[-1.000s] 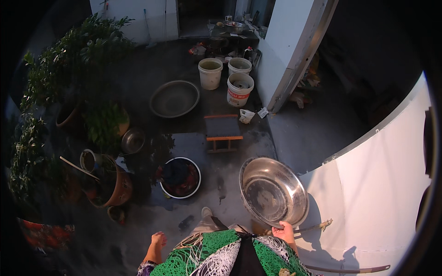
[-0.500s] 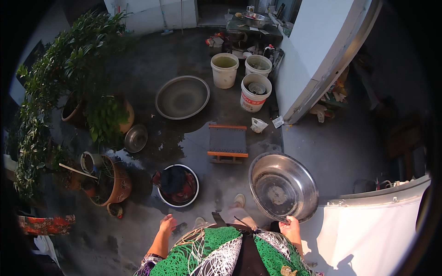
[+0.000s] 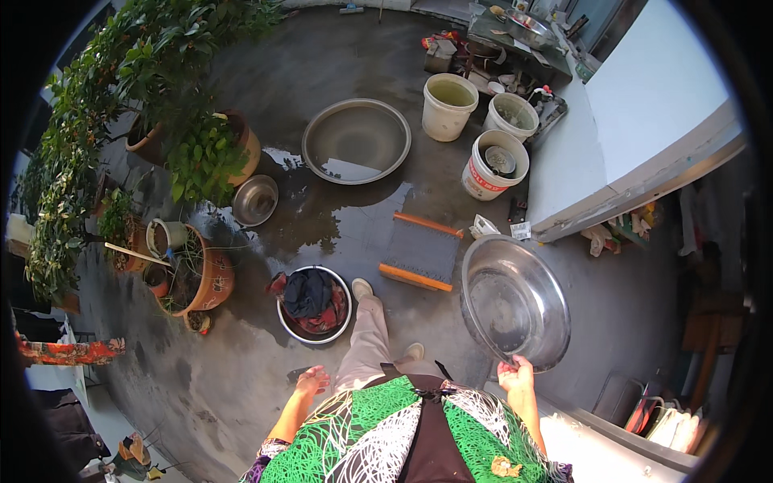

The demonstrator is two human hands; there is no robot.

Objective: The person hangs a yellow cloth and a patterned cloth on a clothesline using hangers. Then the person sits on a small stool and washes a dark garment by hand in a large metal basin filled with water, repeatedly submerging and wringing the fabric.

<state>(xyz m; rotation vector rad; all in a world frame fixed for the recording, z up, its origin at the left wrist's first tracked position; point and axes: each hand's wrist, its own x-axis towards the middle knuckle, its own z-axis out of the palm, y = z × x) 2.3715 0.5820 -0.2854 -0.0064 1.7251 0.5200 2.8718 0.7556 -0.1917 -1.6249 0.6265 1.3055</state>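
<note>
My right hand (image 3: 515,373) grips the near rim of a large shiny metal basin (image 3: 519,306), which hangs tilted with its inside turned toward me. My left hand (image 3: 312,380) is empty, its fingers apart, at my left side. Just beyond it, a smaller white-rimmed basin (image 3: 348,322) stands on the wet floor, filled with dark and red cloth (image 3: 310,296). To the right of that basin stands a low folding stool (image 3: 420,251) with a dark woven seat and orange wooden bars.
A wide metal basin (image 3: 310,153) holding shallow water lies farther ahead. White buckets (image 3: 448,121) stand by the wall at the right. A metal lid or bowl (image 3: 254,201), a clay pot (image 3: 216,278) and leafy plants (image 3: 161,72) line the left. A doorway edge (image 3: 644,189) juts in at right.
I have stepped forward, one leg now stretched out beside the cloth-filled basin. The metal basin moves along in my right hand, and the view has turned.
</note>
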